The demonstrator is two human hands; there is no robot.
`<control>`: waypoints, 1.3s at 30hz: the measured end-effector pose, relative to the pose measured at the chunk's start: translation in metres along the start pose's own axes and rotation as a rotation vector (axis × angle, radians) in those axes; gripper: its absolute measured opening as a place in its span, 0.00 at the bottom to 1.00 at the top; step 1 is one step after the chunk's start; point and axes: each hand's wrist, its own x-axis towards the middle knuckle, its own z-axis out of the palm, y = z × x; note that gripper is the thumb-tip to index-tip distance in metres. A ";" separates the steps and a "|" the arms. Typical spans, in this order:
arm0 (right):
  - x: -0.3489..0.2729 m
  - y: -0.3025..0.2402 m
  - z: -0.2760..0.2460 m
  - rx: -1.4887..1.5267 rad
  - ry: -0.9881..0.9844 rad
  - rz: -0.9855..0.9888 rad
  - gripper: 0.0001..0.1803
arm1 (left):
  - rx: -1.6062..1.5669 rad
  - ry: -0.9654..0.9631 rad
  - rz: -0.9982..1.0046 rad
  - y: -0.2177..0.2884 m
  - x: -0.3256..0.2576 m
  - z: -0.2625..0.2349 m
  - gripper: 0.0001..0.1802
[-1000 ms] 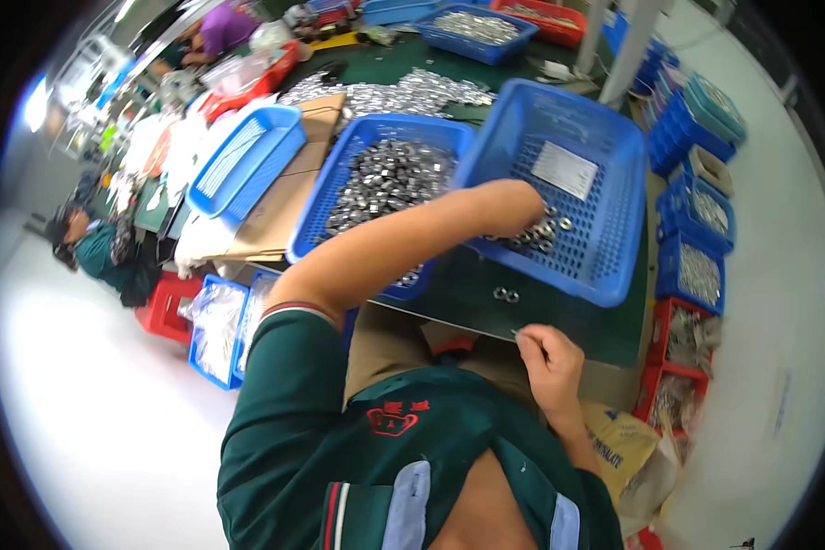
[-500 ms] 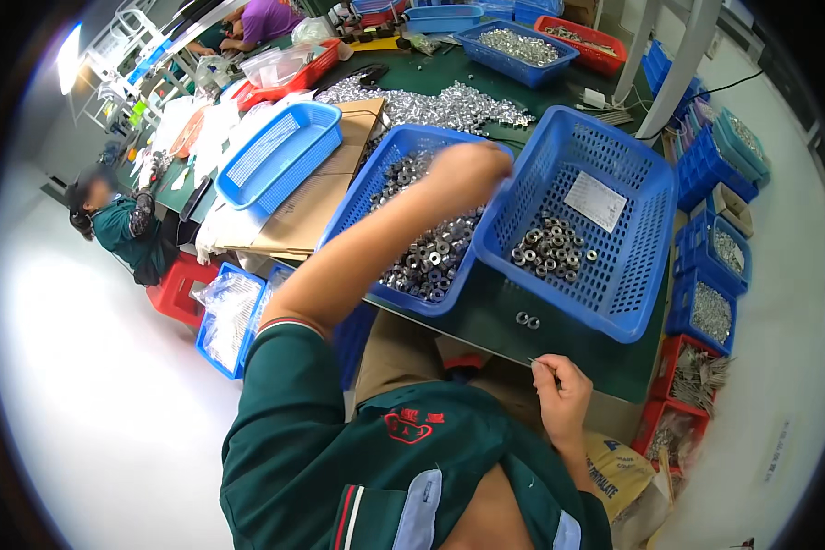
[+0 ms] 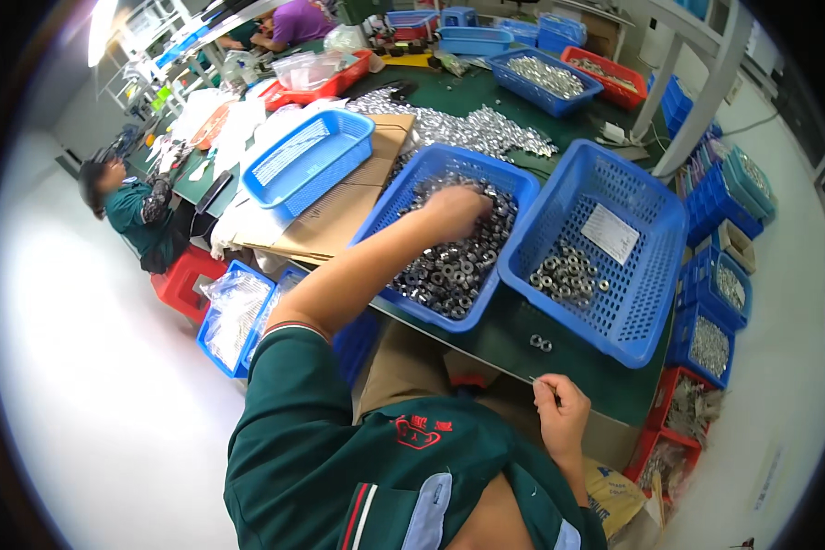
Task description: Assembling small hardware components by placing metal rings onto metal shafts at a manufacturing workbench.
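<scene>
Your left hand (image 3: 458, 213): at the metal rings (image 3: 449, 280) heaped in the left blue basket (image 3: 524, 188) — blurred, you cannot tell its grip. Your right hand (image 3: 562, 403): thumb and finger together on a small thin piece (image 3: 533, 379), near the table edge. Right blue basket (image 3: 646, 293): fewer rings, one white slip (image 3: 610, 233). Green table (image 3: 577, 394): two loose rings (image 3: 541, 343) before you.

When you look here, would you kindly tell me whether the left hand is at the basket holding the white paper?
No, the left hand is at the metal rings in the other blue basket.
</scene>
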 end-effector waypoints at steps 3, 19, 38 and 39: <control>-0.003 0.007 0.003 -0.001 0.003 -0.033 0.05 | -0.062 0.008 -0.006 0.006 -0.004 0.000 0.15; -0.009 0.005 0.009 0.052 -0.002 0.000 0.04 | -0.028 0.063 0.066 0.008 -0.006 0.007 0.10; -0.006 0.000 0.016 0.130 -0.059 0.063 0.03 | -1.895 0.167 -0.229 0.087 -0.113 -0.033 0.11; -0.005 -0.002 0.017 0.145 -0.063 0.085 0.03 | -1.989 0.158 -0.243 0.090 -0.119 -0.025 0.12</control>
